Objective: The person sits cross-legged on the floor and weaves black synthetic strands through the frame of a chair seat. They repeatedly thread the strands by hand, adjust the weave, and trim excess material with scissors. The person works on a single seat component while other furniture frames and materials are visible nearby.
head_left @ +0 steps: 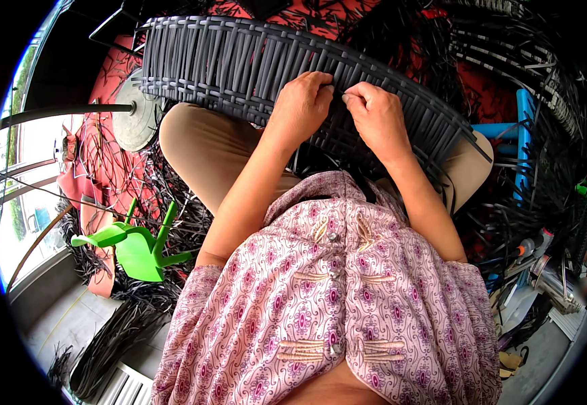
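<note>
Across my lap lies a curved panel (205, 57) woven from dark grey flat strips, with banded edges and upright slats between them. My left hand (303, 106) is over the middle of the panel, its fingers curled and the thumb pressed to the forefinger. Close by on its right, my right hand (379, 116) is closed in a pinch, its fingertips pointing toward the left hand. Only a narrow gap of dark weave separates the two hands. Whatever the fingertips grip is too small and dark to make out against the panel.
Loose black strips (165, 196) cover much of the red floor covering (104, 88). A bright green plastic stool (138, 253) lies at left, below a round grey base (135, 111) with a pole. At right are a blue frame (524, 135) and several mixed tools (543, 246).
</note>
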### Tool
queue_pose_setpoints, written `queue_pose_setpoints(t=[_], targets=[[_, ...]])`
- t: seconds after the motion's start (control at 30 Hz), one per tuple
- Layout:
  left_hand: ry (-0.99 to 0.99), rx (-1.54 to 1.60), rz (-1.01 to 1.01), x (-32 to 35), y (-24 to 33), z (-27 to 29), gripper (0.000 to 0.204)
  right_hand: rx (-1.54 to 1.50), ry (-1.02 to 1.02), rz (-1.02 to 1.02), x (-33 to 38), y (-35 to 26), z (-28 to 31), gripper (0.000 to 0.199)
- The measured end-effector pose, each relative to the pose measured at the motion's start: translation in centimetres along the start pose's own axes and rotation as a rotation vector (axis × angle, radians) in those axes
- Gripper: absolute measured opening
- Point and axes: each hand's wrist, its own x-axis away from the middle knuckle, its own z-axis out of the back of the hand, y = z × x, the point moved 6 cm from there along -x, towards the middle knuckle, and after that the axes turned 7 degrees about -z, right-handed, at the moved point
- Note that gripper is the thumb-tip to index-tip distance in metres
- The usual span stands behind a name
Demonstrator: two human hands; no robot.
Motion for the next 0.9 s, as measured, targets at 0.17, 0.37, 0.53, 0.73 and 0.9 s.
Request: queue_pose_setpoints(t=[0.17,0.37,0.53,0.73,0.9], targets=[[-0.166,0.032,0.049,-0.6,-0.9,0.5,0.021,0.104,-0.021,0.042,-0.3,-0.5,-0.6,0.013],[-0.104,0.11,0.181,0.4,-1.5,2.5,0.015,0.075,-0.052,-0.006,0.0,-1.8,-1.0,0.02],[0.026,0.153,0.216,1.7,0.6,8.2,0.01,-0.025,0.087,0.179,1.5,-3.6,-0.4,0.034],[0.07,0.135,0.074,2.3,4.9,11.4,0.006,-0.37,-0.122,0.376,0.7,-7.7,-1.7,0.024],[0.142,0.485,0.338,1.8,-0.1,8.3,0.014,-0.541,-0.068,-0.011,0.4,-4.2,-2.0,0.013]])
